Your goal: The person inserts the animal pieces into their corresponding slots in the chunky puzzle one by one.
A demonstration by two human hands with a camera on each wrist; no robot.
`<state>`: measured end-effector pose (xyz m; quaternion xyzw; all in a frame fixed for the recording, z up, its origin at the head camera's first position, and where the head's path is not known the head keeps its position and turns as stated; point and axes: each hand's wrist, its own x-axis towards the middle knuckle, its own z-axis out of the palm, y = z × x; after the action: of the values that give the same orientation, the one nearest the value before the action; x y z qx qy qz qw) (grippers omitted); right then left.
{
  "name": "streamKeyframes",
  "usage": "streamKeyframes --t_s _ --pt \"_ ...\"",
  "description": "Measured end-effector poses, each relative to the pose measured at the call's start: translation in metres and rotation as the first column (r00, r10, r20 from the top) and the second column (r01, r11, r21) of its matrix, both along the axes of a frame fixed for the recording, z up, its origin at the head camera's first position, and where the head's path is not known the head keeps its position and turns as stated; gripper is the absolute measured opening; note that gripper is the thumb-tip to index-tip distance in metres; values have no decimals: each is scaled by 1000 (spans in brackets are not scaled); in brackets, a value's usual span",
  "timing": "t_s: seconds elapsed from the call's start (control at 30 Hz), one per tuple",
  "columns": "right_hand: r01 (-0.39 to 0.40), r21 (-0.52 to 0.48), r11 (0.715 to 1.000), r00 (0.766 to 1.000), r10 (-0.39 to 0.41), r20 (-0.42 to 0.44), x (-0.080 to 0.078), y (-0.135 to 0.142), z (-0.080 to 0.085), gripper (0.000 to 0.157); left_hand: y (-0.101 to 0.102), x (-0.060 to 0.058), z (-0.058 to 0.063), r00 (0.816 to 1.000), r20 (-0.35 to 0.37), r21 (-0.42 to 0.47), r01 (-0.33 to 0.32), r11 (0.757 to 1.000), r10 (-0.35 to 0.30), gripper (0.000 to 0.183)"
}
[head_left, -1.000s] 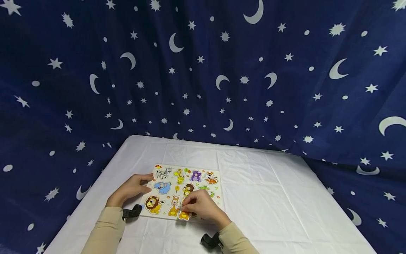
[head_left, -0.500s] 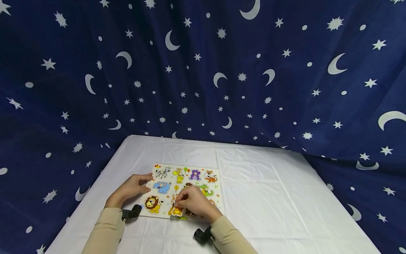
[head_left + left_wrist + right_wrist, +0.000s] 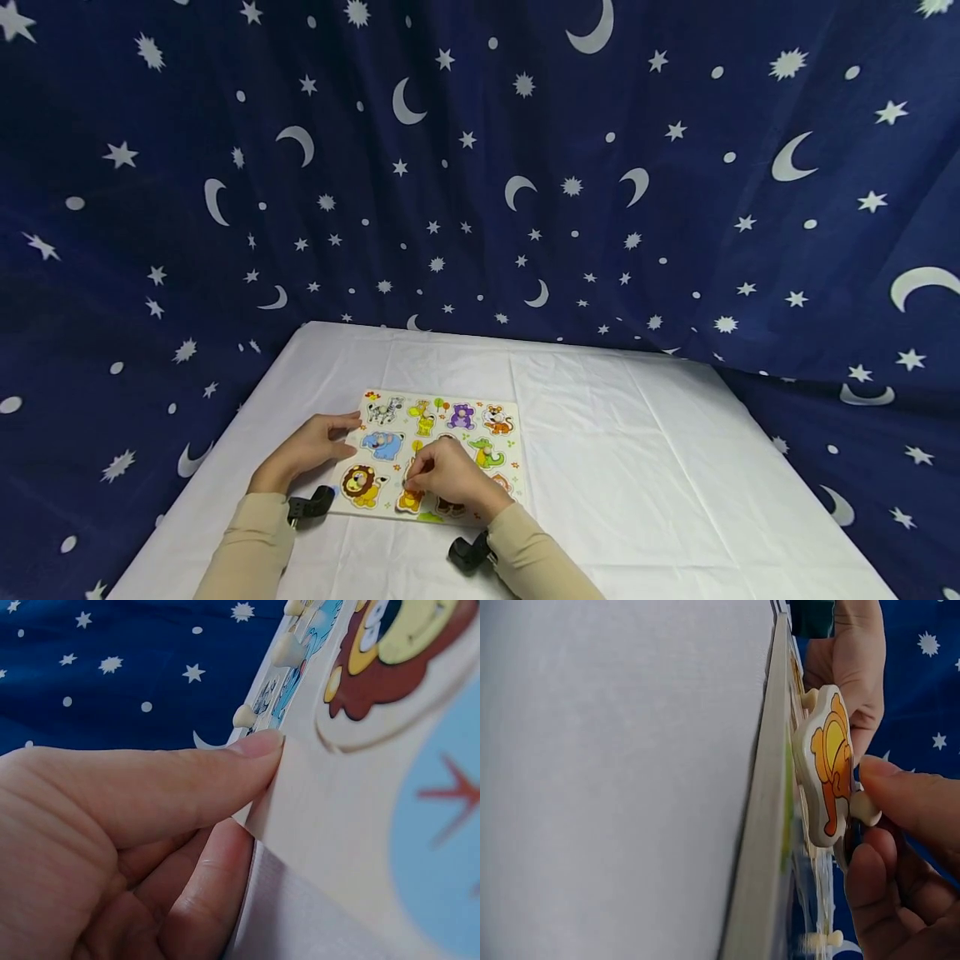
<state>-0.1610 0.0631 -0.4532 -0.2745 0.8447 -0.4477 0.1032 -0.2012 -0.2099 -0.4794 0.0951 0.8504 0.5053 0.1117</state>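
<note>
In the head view, a wooden animal puzzle board (image 3: 390,490) lies on the white table. My right hand (image 3: 448,473) pinches the small knob of a kangaroo puzzle piece (image 3: 410,501) low on the board. Seen from the right wrist, that kangaroo piece (image 3: 829,761) is tilted and stands slightly off the board, its knob (image 3: 865,808) between thumb and fingers. My left hand (image 3: 311,442) rests at the board's left edge, thumb and forefinger spread apart. The left wrist view has the thumb (image 3: 202,776) lying on the board's rim. The right hand hides part of the board.
Other pieces sit in the board: a lion (image 3: 362,486), an elephant (image 3: 382,445), a zebra (image 3: 386,410), a giraffe (image 3: 423,417), a purple animal (image 3: 461,416), a tiger (image 3: 498,419) and a crocodile (image 3: 487,452). A blue star-patterned curtain (image 3: 480,208) hangs behind the table.
My right hand has moved left with the kangaroo piece, from beside the printed kangaroo to over it. The left hand has stayed at the board's edge.
</note>
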Motion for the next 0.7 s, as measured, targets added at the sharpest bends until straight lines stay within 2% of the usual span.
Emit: streamKeyframes --t_s 0.17,0.4,0.7 --pt "-9 10 1000 1000 9 0 -4 1 -1 11 0 -1 1 1000 -9 4 4 1000 -4 54" --pt "-42 40 998 998 44 -42 -6 -3 -3 12 -1 0 3 1000 -16 8 2 1000 -2 53" --pt "-19 73 997 1000 19 1 -5 -8 -5 12 -1 2 2 1000 -10 -14 -8 1000 8 53"
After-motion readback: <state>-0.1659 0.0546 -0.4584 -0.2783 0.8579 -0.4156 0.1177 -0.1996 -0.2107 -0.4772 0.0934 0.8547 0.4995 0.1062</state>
